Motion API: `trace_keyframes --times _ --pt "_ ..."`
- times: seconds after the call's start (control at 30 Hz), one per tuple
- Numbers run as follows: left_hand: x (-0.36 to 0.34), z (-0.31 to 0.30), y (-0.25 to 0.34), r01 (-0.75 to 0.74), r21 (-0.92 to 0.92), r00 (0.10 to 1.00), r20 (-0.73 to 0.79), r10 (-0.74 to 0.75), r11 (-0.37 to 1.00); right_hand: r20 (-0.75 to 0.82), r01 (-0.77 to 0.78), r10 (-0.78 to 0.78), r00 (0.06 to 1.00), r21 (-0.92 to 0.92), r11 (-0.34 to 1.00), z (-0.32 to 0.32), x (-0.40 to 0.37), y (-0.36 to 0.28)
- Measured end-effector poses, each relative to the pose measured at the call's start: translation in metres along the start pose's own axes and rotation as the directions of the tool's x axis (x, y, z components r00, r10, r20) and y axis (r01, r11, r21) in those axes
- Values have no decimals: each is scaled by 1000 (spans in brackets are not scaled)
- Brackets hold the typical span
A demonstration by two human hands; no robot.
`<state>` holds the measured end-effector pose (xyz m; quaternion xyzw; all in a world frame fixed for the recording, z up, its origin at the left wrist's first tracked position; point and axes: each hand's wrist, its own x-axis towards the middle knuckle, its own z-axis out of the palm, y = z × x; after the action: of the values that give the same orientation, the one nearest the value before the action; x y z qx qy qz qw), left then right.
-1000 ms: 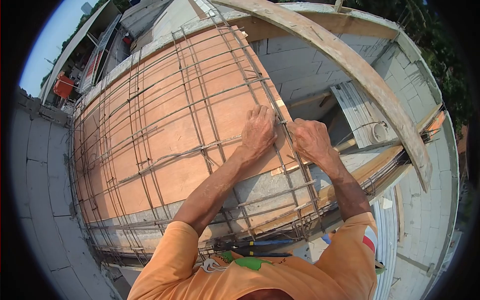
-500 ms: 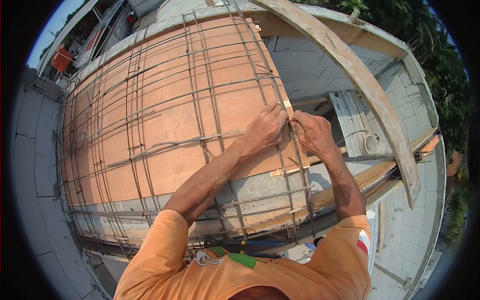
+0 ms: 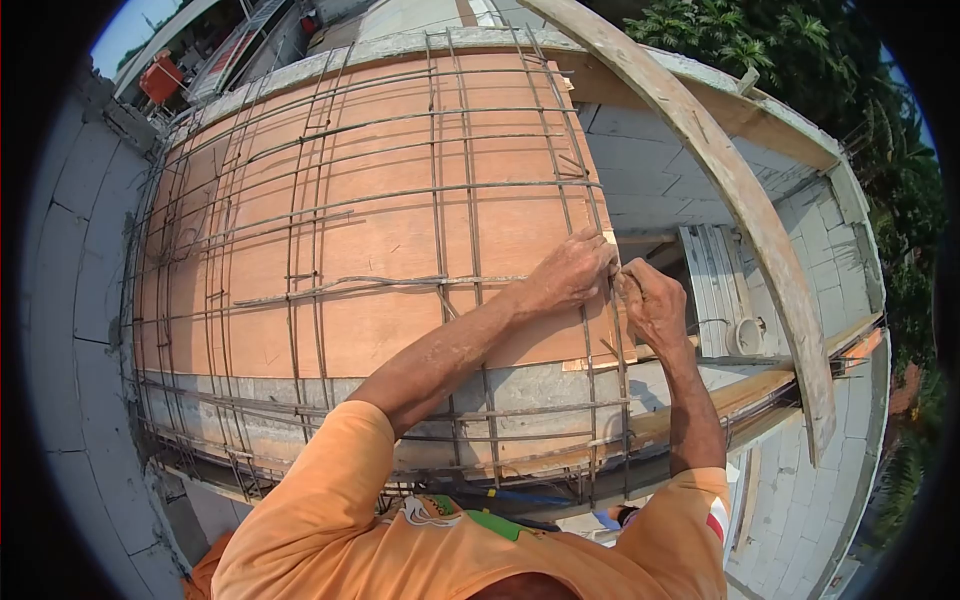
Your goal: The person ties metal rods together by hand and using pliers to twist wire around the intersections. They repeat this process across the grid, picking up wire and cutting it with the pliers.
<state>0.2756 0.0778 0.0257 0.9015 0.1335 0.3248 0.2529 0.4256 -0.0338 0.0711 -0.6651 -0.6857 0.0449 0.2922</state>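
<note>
A grid of thin steel rebar (image 3: 380,200) lies over an orange plywood form board (image 3: 370,320). My left hand (image 3: 572,270) rests on the board's right edge with its fingers curled around a long rebar where a cross bar meets it. My right hand (image 3: 652,302) is closed in a fist just right of that same crossing, almost touching the left hand's fingertips. Whatever thin thing the right fingers pinch is too small to make out.
A curved wooden plank (image 3: 730,190) arches over the right side. Grey block walls (image 3: 70,300) run along the left and behind. A gap drops right of the board, with a white bucket (image 3: 745,337) and corrugated sheet (image 3: 712,285) below. Trees (image 3: 780,40) stand at the upper right.
The view has swung left, so board and hands sit further right and lower in the frame. My two hands have drawn closer together at the same rebar crossing.
</note>
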Motion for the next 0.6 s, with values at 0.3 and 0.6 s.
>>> trace_keyframes --times 0.3,0.6 --pt "-15 1 10 185 72 978 -113 -176 980 -23 -4 3 1000 -50 999 -2 -4 -5" --pt "-15 29 38 447 101 862 -315 -397 889 -7 -4 3 1000 -115 993 1 -4 -12"
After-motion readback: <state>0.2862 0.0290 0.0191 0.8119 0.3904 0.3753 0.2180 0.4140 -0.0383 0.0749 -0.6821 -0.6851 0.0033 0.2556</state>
